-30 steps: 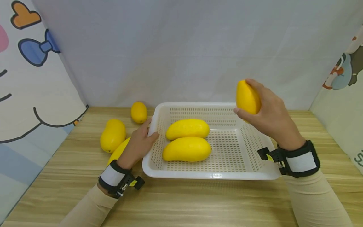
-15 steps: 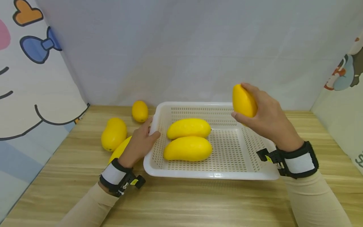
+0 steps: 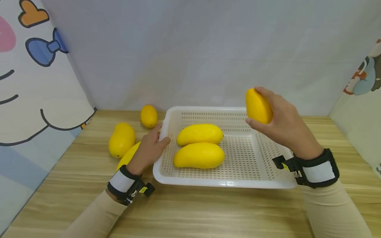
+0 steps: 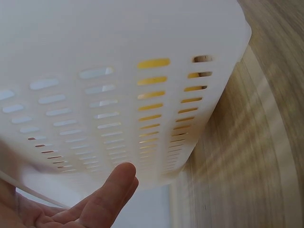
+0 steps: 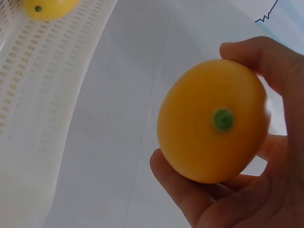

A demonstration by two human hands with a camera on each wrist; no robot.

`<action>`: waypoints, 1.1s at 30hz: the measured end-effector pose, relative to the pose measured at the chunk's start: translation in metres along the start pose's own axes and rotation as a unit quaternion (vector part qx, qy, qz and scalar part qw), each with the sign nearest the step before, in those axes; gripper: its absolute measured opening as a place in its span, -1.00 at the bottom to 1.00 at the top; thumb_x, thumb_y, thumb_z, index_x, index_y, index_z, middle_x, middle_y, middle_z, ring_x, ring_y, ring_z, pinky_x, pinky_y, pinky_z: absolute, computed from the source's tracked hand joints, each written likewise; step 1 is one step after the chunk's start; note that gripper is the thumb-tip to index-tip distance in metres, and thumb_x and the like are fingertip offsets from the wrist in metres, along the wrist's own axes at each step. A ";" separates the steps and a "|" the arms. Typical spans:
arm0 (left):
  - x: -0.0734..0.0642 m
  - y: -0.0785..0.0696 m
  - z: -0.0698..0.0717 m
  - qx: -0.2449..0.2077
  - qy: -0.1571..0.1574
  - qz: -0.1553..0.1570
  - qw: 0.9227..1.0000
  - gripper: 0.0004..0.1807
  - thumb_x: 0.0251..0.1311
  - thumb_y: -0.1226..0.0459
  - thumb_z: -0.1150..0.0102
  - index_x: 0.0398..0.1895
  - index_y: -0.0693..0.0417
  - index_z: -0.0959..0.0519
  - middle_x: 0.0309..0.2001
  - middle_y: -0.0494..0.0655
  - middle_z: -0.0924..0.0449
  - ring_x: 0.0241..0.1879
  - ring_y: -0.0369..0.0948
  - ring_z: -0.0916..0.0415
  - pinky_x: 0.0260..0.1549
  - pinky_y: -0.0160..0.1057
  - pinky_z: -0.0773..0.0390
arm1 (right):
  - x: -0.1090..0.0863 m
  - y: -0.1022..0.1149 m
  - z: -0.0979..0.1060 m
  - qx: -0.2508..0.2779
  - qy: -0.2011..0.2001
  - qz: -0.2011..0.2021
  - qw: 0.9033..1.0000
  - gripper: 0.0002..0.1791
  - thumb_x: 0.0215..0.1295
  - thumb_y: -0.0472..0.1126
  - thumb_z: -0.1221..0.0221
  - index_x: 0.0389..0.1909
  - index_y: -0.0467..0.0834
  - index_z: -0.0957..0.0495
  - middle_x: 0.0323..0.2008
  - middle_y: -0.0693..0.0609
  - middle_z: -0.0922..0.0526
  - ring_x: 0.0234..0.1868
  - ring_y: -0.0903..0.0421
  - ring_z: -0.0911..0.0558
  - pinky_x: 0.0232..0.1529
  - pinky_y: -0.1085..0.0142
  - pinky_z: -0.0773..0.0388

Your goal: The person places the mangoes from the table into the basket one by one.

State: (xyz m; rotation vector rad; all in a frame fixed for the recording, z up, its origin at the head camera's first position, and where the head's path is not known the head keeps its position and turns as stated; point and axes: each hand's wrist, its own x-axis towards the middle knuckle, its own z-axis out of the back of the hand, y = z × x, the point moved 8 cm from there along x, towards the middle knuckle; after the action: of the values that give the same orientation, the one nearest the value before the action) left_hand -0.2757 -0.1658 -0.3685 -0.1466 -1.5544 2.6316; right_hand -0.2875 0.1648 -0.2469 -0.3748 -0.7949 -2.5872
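My right hand (image 3: 287,120) holds a yellow mango (image 3: 258,105) above the right part of a white plastic basket (image 3: 224,183). Thumb and fingers wrap the fruit from two sides, and its green stem spot faces the camera in the right wrist view. On the basket's left rim, my left hand (image 3: 150,147) grips with the thumb over the edge and fingers (image 4: 114,190) against the slotted outer wall. Two long yellow mangoes, a rear one (image 3: 200,134) and a front one (image 3: 198,155), lie side by side in the basket's left half.
Left of the basket, a plump mango (image 3: 122,139) and a small one (image 3: 148,116) lie on the wooden table (image 3: 208,211). Another mango (image 3: 128,156) is partly hidden behind my left hand. A pale cloth wall (image 3: 190,56) rises behind the basket.
The right hand with its mango has dipped slightly and hovers over the basket's right side. The left hand keeps its grip on the rim; the whole head view has shifted a little.
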 end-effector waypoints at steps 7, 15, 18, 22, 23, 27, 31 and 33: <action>-0.001 -0.002 -0.003 -0.014 0.003 -0.003 1.000 -0.32 0.45 0.26 0.05 0.59 0.03 -0.05 -0.06 0.27 -0.65 -0.40 -0.03 -0.74 -0.54 -0.09 -0.72 | -0.003 -0.002 -0.003 -0.005 0.018 0.003 1.000 -0.11 0.19 -0.09 -0.38 0.52 -0.06 -0.20 0.20 -0.23 -0.47 -0.12 -0.16 -0.52 -0.21 -0.06 -0.59; 0.001 -0.001 -0.002 -0.005 -0.001 0.001 1.000 -0.31 0.45 0.25 0.04 0.59 0.01 -0.05 -0.10 0.24 -0.66 -0.43 -0.04 -0.74 -0.57 -0.09 -0.71 | -0.001 -0.001 -0.006 -0.018 0.055 0.014 0.998 -0.13 0.18 -0.10 -0.40 0.49 -0.07 -0.23 0.13 -0.22 -0.49 -0.13 -0.14 -0.52 -0.24 -0.01 -0.59; 0.000 -0.001 0.000 -0.001 -0.004 0.002 1.000 -0.31 0.45 0.25 0.04 0.59 0.01 -0.05 -0.10 0.24 -0.66 -0.43 -0.04 -0.74 -0.57 -0.09 -0.71 | 0.001 0.000 -0.012 -0.025 0.080 0.018 0.996 -0.14 0.19 -0.09 -0.39 0.49 -0.05 -0.22 0.10 -0.21 -0.49 -0.13 -0.14 -0.51 -0.26 0.04 -0.59; -0.001 -0.001 0.000 -0.003 -0.005 0.000 1.000 -0.32 0.45 0.25 0.04 0.59 0.01 -0.05 -0.07 0.25 -0.66 -0.41 -0.04 -0.74 -0.56 -0.10 -0.72 | 0.004 -0.003 -0.021 -0.038 0.113 0.015 0.993 -0.13 0.20 -0.06 -0.37 0.50 -0.03 -0.19 0.15 -0.25 -0.45 -0.09 -0.15 -0.50 -0.24 0.02 -0.60; -0.001 -0.001 -0.001 -0.004 -0.004 0.000 1.000 -0.32 0.45 0.25 0.05 0.59 0.00 -0.05 -0.06 0.25 -0.66 -0.40 -0.04 -0.74 -0.56 -0.09 -0.72 | 0.004 -0.004 -0.023 -0.042 0.120 0.015 0.992 -0.12 0.20 -0.06 -0.37 0.50 -0.04 -0.19 0.16 -0.26 -0.44 -0.08 -0.16 -0.50 -0.23 0.01 -0.61; -0.002 -0.001 -0.002 -0.008 -0.001 0.000 1.000 -0.32 0.46 0.26 0.05 0.60 -0.02 -0.05 -0.06 0.25 -0.66 -0.40 -0.03 -0.74 -0.55 -0.09 -0.72 | 0.005 -0.006 -0.031 -0.058 0.142 0.024 0.988 -0.12 0.20 -0.07 -0.38 0.50 -0.04 -0.19 0.17 -0.29 -0.43 -0.10 -0.15 -0.52 -0.23 0.02 -0.64; -0.001 -0.001 -0.003 -0.011 0.001 0.001 1.000 -0.32 0.47 0.26 0.06 0.60 -0.05 -0.03 -0.06 0.24 -0.66 -0.40 -0.05 -0.74 -0.55 -0.09 -0.72 | 0.006 -0.005 -0.038 -0.074 0.152 0.039 0.985 -0.11 0.17 -0.07 -0.40 0.49 -0.03 -0.21 0.16 -0.27 -0.45 -0.15 -0.11 -0.54 -0.26 0.07 -0.64; -0.001 -0.001 -0.002 -0.011 -0.002 0.002 1.000 -0.32 0.47 0.25 0.06 0.60 -0.07 -0.04 -0.06 0.22 -0.66 -0.40 -0.06 -0.74 -0.55 -0.09 -0.72 | 0.007 -0.004 -0.041 -0.082 0.156 0.046 0.983 -0.11 0.15 -0.06 -0.41 0.48 -0.02 -0.22 0.15 -0.26 -0.46 -0.18 -0.09 -0.54 -0.27 0.08 -0.63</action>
State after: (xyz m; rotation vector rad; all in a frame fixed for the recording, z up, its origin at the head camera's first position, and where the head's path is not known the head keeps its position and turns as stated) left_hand -0.2748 -0.1636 -0.3690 -0.1471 -1.5851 2.6205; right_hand -0.3010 0.1421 -0.2787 -0.0453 -0.4465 -2.5433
